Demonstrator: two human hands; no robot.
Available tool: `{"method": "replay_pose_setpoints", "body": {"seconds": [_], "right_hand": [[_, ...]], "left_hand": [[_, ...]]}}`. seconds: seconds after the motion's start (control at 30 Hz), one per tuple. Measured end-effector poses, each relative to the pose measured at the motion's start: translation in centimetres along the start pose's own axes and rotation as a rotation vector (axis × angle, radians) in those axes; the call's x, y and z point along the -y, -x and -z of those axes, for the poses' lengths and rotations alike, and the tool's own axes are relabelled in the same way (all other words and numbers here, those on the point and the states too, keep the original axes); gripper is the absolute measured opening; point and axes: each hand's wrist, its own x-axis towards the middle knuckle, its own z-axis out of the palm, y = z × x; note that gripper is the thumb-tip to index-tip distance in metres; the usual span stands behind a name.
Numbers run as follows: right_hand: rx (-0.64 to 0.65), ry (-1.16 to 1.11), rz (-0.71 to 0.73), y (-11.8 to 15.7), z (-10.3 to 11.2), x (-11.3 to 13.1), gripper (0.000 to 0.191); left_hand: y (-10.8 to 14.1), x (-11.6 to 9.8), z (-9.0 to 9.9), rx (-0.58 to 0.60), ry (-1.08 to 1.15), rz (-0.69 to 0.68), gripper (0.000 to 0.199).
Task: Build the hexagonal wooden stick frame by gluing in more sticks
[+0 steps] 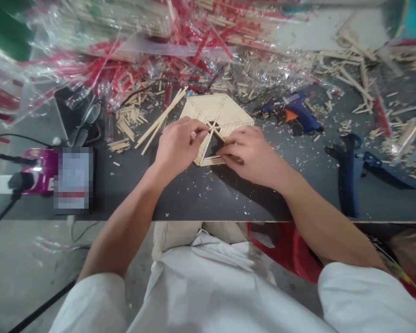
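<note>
A flat hexagonal panel of thin wooden sticks (204,107) lies on the dark table, with spokes meeting at its middle. Its far sections are filled with rows of sticks, while a near section shows the dark tabletop. My left hand (182,141) rests over the panel's left side, thumb and forefinger pinched together by the centre. Over the right side, my right hand (249,150) has its fingers drawn together at the near gap. Whatever sits between the fingertips of either hand is hidden or too small to name. Several long sticks (162,119) lie left of the panel.
A blue glue gun (298,111) and blue-handled cutters (351,175) lie to the right. Short stick pieces (130,120), glasses (90,115), a phone (73,180) and a purple power adapter (41,171) are at left. Plastic-wrapped stick bundles (142,23) fill the back.
</note>
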Motion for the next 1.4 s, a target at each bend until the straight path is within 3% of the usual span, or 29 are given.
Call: {"method": "replay_pose_setpoints", "body": {"seconds": [0.67,0.9,1.17,1.4], "right_hand": [[-0.023,-0.038,-0.002,0.0,-0.4,0.0,0.026],[0.008,-0.062,-0.019,0.0,-0.1,0.0,0.027],[0.075,-0.159,-0.073,-0.2,1.5,-0.7,0.015],[0.154,-0.214,-0.055,0.0,3.2,-2.1,0.037]], "left_hand": [[0.1,-0.4,0.1,0.037,-0.010,-0.039,0.020],[0.3,-1.1,0.7,0.228,0.069,-0.159,0.020],[0.3,-1.1,0.8,0.264,0.052,-0.145,0.018],[0.4,-1.1,0.1,0.246,-0.065,-0.160,0.022]]}}
